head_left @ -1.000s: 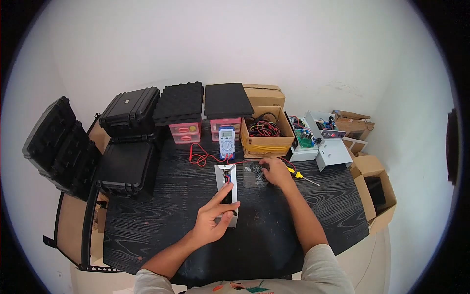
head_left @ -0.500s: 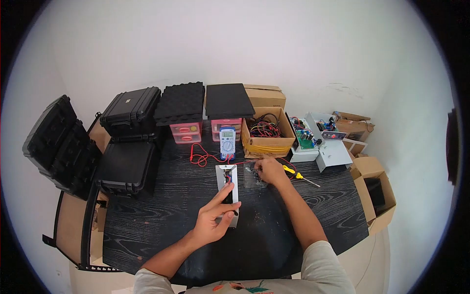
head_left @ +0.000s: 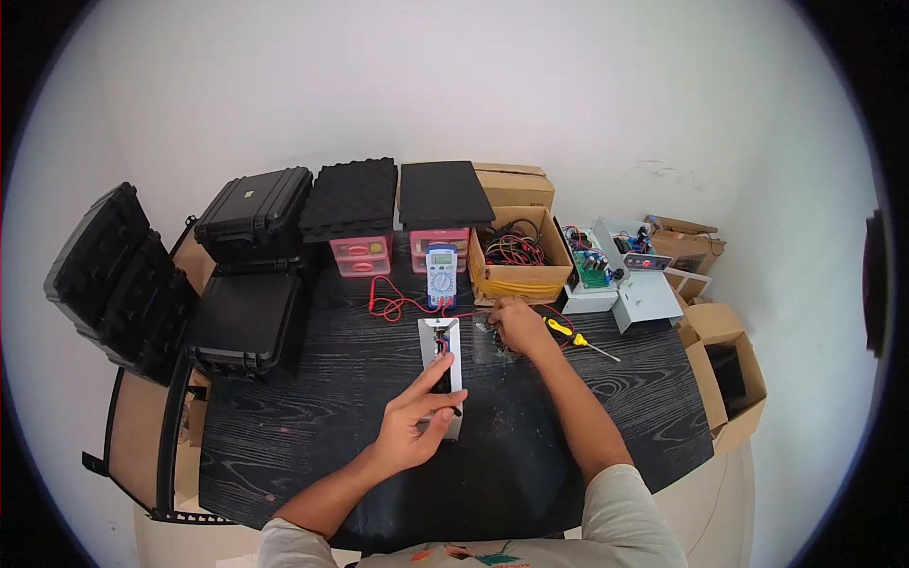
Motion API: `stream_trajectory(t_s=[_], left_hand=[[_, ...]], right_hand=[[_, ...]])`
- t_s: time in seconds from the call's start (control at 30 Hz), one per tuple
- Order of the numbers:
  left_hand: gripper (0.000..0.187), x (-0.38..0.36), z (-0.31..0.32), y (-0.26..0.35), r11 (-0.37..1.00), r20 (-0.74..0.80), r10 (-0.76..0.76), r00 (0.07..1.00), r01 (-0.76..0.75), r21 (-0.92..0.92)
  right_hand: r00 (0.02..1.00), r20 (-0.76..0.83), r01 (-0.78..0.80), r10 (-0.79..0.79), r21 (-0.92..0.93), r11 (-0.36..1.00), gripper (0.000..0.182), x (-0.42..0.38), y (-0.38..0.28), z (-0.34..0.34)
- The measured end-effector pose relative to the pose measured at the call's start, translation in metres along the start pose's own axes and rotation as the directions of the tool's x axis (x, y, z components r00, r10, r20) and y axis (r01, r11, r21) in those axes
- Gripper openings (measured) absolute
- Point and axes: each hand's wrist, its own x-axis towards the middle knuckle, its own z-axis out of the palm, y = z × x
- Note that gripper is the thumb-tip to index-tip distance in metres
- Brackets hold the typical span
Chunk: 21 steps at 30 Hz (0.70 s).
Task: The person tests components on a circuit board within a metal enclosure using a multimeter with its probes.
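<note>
My left hand [head_left: 417, 417] rests over a narrow light metal housing [head_left: 454, 379], its fingers around a black object [head_left: 441, 381] lying along it. Wires and small parts show at the housing's far end. Over a small clear plastic bag [head_left: 490, 343] of tiny parts, my right hand [head_left: 516, 324] is closed, its fingertips pinched down; what they hold is too small to name. Just right of that hand lies a yellow and black screwdriver [head_left: 568, 333]. A blue and white multimeter [head_left: 441, 275] with red leads [head_left: 386, 308] stands beyond the housing.
Black cases [head_left: 248, 317] stand at the left. Pink drawer boxes [head_left: 362, 257] under black foam [head_left: 350, 197], a cardboard box of cables [head_left: 519, 281] and opened white enclosures with circuit boards [head_left: 595, 275] line the back. Another open box [head_left: 724, 374] is beyond the right edge.
My right hand has shifted very slightly over the plastic bag, fingertips still down. My left hand stays in place on the housing.
</note>
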Motion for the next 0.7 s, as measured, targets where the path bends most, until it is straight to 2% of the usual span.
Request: stream_trajectory(t_s=[0.13, 0.23, 0.33, 0.43, 0.53, 0.63, 0.7], left_hand=[[0.025, 0.000, 0.001, 0.000, 1.000, 0.002, -0.001, 1.000, 0.001, -0.001], [0.025, 0.001, 0.000, 0.001, 1.000, 0.002, 0.003, 1.000, -0.003, 0.001], [0.026, 0.001, 0.001, 0.002, 1.000, 0.000, 0.011, 1.000, -0.011, 0.005], [0.025, 0.001, 0.000, 0.001, 1.000, 0.001, 0.016, 1.000, -0.016, 0.010], [0.025, 0.000, 0.001, 0.001, 1.000, 0.001, 0.005, 1.000, -0.005, 0.004], [0.025, 0.000, 0.001, 0.001, 1.000, 0.000, 0.009, 1.000, -0.009, 0.014], [0.028, 0.001, 0.000, 0.001, 0.999, -0.002, 0.021, 1.000, -0.021, 0.028]], right_hand=[[0.997, -0.076, 0.022, -0.018, 0.042, 0.999, 0.016, -0.003, -0.002, 0.004], [0.990, -0.100, 0.097, -0.096, 0.006, 0.995, 0.014, -0.001, -0.007, 0.001], [0.997, 0.006, 0.078, -0.077, -0.038, 0.996, 0.010, 0.002, -0.011, 0.001], [0.998, 0.043, 0.047, -0.044, -0.070, 0.996, 0.009, 0.008, -0.012, 0.007], [0.998, 0.062, 0.026, -0.019, -0.108, 0.994, 0.008, 0.013, -0.013, 0.012], [0.993, 0.047, 0.118, -0.110, -0.211, 0.970, 0.019, 0.013, -0.013, 0.009], [0.990, -0.008, 0.135, -0.137, -0.145, 0.980, 0.013, 0.010, -0.013, 0.003]])
